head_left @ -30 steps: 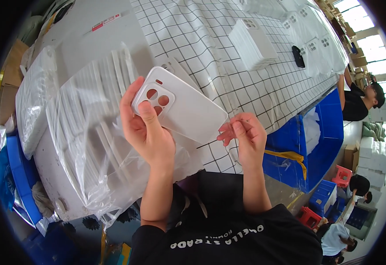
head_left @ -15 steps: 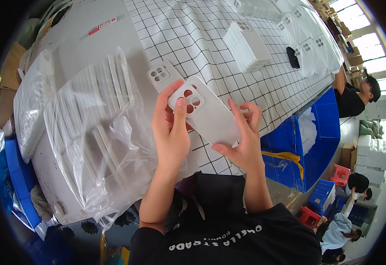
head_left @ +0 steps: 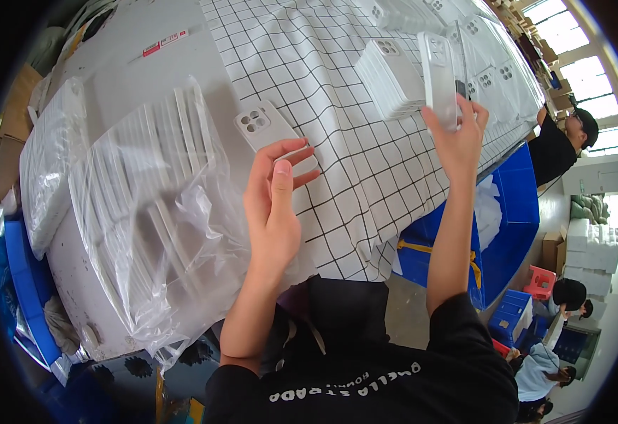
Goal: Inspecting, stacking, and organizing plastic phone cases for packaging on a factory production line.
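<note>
My right hand (head_left: 458, 141) grips a white phone case (head_left: 437, 67) by its lower end and holds it raised at the right, beside a stack of white phone cases (head_left: 392, 81). My left hand (head_left: 273, 205) is empty, its fingers apart and slightly curled, over the near middle of the table. Just beyond its fingertips lies a single white phone case (head_left: 270, 131) with round camera holes. To the left of that hand is a clear plastic bag (head_left: 146, 205) with several white cases standing in rows.
A checked cloth (head_left: 337, 184) covers the table's right part. Bagged phone cases (head_left: 489, 81) lie at the far right. A second filled bag (head_left: 54, 162) sits at the left edge. Below the table's right edge stands a blue bin (head_left: 517, 219). Another person (head_left: 567, 145) is beyond it.
My right hand has carried the phone case away from my left hand, up and right towards the stack. The left hand has let go of it and stays nearly in place.
</note>
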### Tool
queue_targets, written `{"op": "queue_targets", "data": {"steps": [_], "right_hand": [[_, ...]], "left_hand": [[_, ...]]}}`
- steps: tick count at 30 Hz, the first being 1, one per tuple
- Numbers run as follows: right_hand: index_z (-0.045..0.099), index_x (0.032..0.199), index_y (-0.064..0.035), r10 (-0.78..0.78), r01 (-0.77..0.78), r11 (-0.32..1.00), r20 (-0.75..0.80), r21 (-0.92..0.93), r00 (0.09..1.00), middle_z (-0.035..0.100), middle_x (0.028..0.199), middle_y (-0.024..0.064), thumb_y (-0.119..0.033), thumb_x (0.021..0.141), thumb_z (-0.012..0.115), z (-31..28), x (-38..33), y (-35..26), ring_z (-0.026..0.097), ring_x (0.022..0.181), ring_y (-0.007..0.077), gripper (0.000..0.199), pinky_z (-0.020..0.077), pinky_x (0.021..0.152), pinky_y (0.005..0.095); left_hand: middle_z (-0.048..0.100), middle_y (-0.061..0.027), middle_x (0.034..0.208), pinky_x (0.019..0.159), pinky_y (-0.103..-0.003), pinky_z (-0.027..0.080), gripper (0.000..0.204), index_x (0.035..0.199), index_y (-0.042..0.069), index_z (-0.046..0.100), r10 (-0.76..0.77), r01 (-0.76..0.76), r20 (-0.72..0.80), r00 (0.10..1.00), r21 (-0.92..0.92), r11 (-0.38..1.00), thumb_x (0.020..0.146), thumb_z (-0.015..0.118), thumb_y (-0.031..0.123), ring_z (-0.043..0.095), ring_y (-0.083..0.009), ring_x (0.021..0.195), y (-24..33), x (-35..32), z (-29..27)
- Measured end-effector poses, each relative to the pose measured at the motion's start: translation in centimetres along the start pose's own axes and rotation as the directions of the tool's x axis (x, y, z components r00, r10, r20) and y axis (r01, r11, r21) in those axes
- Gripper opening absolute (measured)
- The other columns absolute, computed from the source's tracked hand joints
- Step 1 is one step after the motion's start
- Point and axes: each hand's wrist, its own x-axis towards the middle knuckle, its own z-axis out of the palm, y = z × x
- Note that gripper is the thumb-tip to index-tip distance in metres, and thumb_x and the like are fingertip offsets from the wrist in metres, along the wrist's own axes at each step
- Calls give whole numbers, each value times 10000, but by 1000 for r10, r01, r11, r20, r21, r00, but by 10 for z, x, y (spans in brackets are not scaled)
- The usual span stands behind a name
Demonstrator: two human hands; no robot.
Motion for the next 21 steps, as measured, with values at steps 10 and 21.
{"op": "queue_targets", "data": {"steps": [10, 21], "right_hand": [[588, 1253, -7, -36, 121, 911, 217, -395, 976, 477, 1273, 134, -677, 664, 678, 55, 93, 12, 647, 986, 306, 897, 507, 839, 425], [585, 1264, -32, 16, 113, 899, 289, -424, 957, 498, 1294, 120, -661, 672, 696, 52, 86, 5, 620, 1065, 270, 872, 489, 894, 392]], "left_hand": [[634, -130, 999, 786, -367, 525, 356, 972, -31, 620, -4, 3, 80, 997, 10, 1000, 1024, 359, 206, 622, -245, 994, -12, 4, -14], [608, -111, 930, 715, -335, 488, 325, 894, -36, 619, 67, -67, 48, 997, 5, 998, 995, 365, 141, 592, -212, 893, -12, 5, -17]]}}
